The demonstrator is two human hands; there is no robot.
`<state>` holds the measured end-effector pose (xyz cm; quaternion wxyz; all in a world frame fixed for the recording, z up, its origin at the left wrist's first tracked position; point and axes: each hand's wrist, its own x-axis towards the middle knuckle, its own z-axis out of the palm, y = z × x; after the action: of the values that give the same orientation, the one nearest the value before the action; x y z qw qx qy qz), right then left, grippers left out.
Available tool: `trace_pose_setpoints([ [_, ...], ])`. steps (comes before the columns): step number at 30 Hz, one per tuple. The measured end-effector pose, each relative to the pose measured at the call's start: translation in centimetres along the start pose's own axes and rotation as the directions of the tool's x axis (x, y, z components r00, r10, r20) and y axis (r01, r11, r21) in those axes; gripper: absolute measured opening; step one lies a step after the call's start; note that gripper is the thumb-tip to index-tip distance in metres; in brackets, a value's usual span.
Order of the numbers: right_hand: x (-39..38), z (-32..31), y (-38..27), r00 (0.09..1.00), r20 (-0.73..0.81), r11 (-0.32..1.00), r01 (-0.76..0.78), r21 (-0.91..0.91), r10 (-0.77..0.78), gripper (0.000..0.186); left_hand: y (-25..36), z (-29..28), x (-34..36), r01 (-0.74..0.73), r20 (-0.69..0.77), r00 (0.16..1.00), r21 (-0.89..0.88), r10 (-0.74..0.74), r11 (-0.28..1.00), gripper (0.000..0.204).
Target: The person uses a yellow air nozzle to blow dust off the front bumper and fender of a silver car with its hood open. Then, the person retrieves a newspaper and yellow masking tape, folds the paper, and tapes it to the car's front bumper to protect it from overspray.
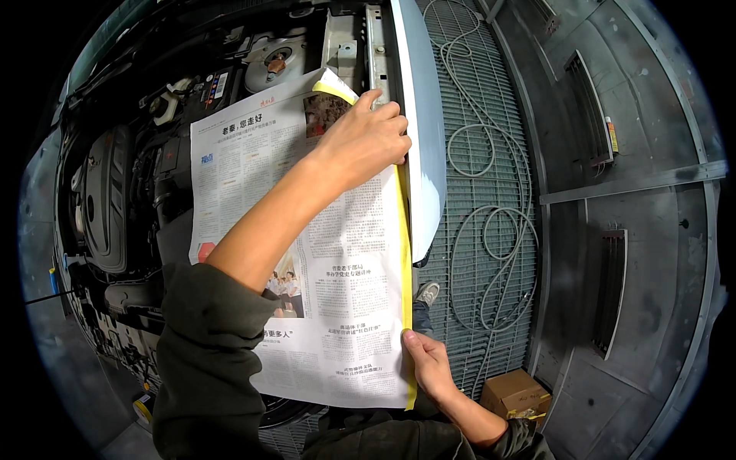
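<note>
Newsprint (353, 238) is lying left of the pale-blue fender (428, 146), its long edge already taped!
Yellow tape (407, 284) is running fender-side, fixing seemingly remaining; left hand (369, 138) is resting curled by the fender, grip unclear, right hand (432, 366) pinching tape beyond it.

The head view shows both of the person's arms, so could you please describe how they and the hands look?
The left sleeve is dark olive, creased and bulkily rolled up; the right sleeve, also dark, leaves the right forearm partly bare. The left hand and right hand are bare, fingers included.
</note>
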<state>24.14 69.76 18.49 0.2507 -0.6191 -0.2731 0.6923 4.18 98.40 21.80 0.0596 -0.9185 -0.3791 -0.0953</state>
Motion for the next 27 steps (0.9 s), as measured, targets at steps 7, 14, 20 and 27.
trace_pose_setpoints([
  [7, 0.6, -0.2, -0.9, 0.991, -0.002, 0.991, -0.132, 0.035, 0.132, 0.038, -0.1, 0.4, -0.6, 0.018, -0.056, 0.998, -0.033, -0.02, 0.999, 0.013],
  [14, 0.9, -0.3, -0.7, 0.992, 0.001, 0.992, -0.125, 0.011, 0.125, 0.038, 0.4, 0.8, -1.5, 0.065, -0.196, 0.978, -0.037, -0.071, 0.997, 0.009],
  [20, 1.2, -0.1, 0.0, 0.995, -0.024, 0.995, -0.094, 0.017, 0.094, 0.041, 1.4, 0.2, -1.2, 0.287, -0.258, 0.924, -0.027, -0.284, 0.958, 0.053],
  [27, 1.0, 0.2, -0.3, 0.997, -0.034, 0.997, -0.073, 0.007, 0.073, 0.041, 2.8, 1.6, -2.0, 0.187, -0.378, 0.923, 0.259, -0.079, 0.948, 0.012],
])
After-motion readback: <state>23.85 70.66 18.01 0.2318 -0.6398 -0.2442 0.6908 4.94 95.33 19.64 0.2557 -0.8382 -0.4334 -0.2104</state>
